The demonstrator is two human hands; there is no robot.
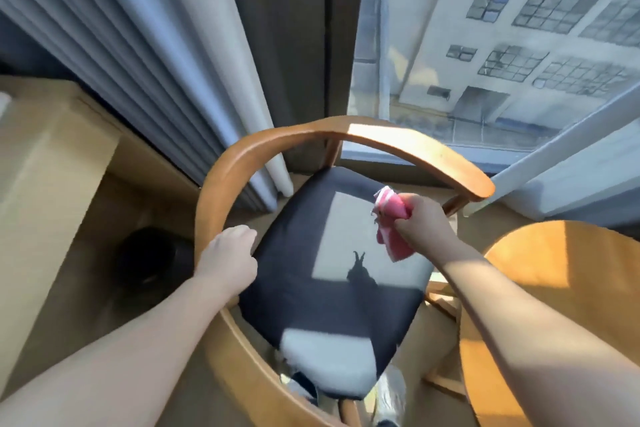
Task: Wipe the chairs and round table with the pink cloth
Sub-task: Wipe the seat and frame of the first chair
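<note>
A wooden chair (277, 140) with a curved backrest rail and a dark seat cushion (298, 274) stands right below me. My left hand (230, 256) grips the left side of the rail, fingers curled round it. My right hand (420, 218) holds a bunched pink cloth (389, 218) above the right part of the seat, just below the rail's right end. The round wooden table (568, 288) lies at the right, its edge close to my right forearm.
Pale pleated curtains (166, 62) hang behind the chair at the left. A large window (502, 45) fills the upper right. A light wooden cabinet (41, 163) stands at the left, with a black round object (152, 260) on the floor beside it.
</note>
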